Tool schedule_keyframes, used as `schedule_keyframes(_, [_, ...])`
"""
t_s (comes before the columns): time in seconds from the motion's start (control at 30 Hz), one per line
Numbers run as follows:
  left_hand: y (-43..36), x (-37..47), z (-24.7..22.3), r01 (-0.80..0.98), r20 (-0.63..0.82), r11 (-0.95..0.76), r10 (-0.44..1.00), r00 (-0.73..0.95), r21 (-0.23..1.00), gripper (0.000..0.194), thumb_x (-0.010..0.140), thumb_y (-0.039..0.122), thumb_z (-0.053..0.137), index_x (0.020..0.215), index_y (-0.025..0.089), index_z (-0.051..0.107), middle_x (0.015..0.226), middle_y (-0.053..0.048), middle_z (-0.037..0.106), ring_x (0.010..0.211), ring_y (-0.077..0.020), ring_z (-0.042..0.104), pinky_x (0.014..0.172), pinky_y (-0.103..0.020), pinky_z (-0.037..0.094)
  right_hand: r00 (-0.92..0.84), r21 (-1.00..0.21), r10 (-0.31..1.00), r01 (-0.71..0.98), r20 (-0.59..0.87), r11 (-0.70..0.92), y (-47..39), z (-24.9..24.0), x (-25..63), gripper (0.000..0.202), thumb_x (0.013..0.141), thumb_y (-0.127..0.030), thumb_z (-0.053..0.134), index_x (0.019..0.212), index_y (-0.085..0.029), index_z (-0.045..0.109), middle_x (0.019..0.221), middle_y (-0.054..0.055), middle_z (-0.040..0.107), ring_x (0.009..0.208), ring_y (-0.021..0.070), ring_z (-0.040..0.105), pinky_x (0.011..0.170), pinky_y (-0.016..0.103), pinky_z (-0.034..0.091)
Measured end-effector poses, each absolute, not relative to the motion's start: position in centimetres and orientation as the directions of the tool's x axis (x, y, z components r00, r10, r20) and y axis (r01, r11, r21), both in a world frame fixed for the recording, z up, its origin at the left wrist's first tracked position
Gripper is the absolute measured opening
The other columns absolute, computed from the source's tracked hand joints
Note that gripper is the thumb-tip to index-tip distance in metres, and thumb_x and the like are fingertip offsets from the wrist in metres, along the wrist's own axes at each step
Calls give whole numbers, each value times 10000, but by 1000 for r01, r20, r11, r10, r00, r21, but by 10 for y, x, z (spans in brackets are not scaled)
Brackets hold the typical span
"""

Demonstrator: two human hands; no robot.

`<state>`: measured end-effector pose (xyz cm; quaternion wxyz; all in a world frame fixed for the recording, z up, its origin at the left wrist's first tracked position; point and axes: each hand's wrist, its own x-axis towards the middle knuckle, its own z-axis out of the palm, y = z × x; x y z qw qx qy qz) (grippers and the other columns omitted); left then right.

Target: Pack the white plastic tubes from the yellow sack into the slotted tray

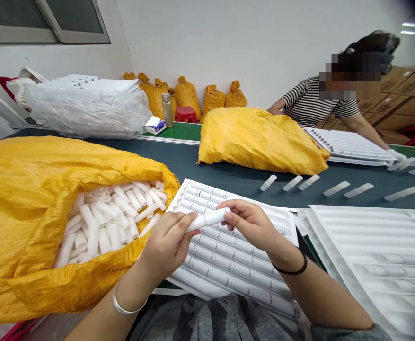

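Between my two hands is a white plastic tube (209,218), made of two parts that meet at a seam. My left hand (170,237) grips its left end, while the fingertips of my right hand (246,220) pinch the right end. Beneath them lies a white tray (292,227) with rows of printed white tubes (221,251) in its grooves. Left of my left hand, an open yellow woven sack (86,166) holds many loose white tube pieces (115,208).
At right is a stack of white grooved trays (363,227), partly filled. Several translucent pieces (337,188) lie along the dark belt (179,156). Across it are another yellow sack (257,139), a plastic-wrapped tray stack (86,106), a bottle (167,110) and a co-worker in stripes (304,97).
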<state>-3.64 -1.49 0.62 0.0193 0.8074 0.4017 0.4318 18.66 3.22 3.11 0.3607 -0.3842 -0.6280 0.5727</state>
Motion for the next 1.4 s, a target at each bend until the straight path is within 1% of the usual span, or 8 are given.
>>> schedule_keyframes(0.2, [-12,-35,0,664,695,-689,629,347,292,580,810,46,579,1345,219,435,931,-79,616,852,-212,553,802,-351,474,-443,-991,887,67,-134,-116,35,22,186,375,827,-484,610,969,-137,624,656,15,603,517,97,520,513,242,454])
schedule_keyframes(0.4, [-12,-36,1,627,624,-647,718,308,434,391,836,123,574,1218,186,520,958,-90,625,899,-217,577,828,-339,483,-582,-823,765,269,275,500,33,20,193,369,906,-313,542,1263,-220,522,1116,94,620,934,185,594,849,346,482])
schedule_keyframes(0.63, [-17,-28,-3,538,572,-666,736,362,516,389,846,156,567,1230,185,513,949,-77,636,875,-194,592,791,-301,489,-719,-530,573,331,394,780,21,26,183,306,914,-220,523,1217,-176,528,1045,114,652,960,201,603,837,322,481])
schedule_keyframes(0.73, [-3,-40,-15,678,392,-551,831,394,486,563,851,275,579,1368,172,383,1149,-124,601,1056,-250,562,916,-374,466,-683,-370,713,629,156,684,48,18,177,192,869,-258,579,1025,-167,643,990,125,659,934,242,601,842,355,458])
schedule_keyframes(0.83, [22,-71,-31,918,183,-181,976,122,353,566,855,310,508,1362,93,383,1310,-196,494,1235,-315,448,1023,-446,385,-321,-274,946,907,41,320,104,5,191,238,851,-288,586,1046,-164,641,1038,122,647,1007,250,578,867,321,431])
schedule_keyframes(1.0, [48,-126,-56,958,22,171,983,-181,229,268,768,272,499,904,90,642,907,-225,630,911,-405,587,781,-547,457,37,-233,993,971,-109,-62,182,-19,240,294,929,-293,491,1132,-96,572,1042,127,629,912,200,608,785,329,485])
schedule_keyframes(1.2, [39,-135,-59,945,58,76,993,-100,317,275,797,267,483,956,138,665,1006,-157,666,984,-307,599,883,-434,457,134,-145,936,971,-325,-189,195,-27,263,295,896,-360,575,1031,-101,613,995,82,639,861,170,625,768,354,520])
schedule_keyframes(1.4, [21,-107,-48,773,445,-349,890,97,530,298,870,271,493,1124,207,636,1157,-79,650,1106,-228,565,992,-382,423,-136,-253,943,966,-304,58,152,-23,243,190,790,-320,644,814,-150,724,847,98,694,800,212,647,676,276,460])
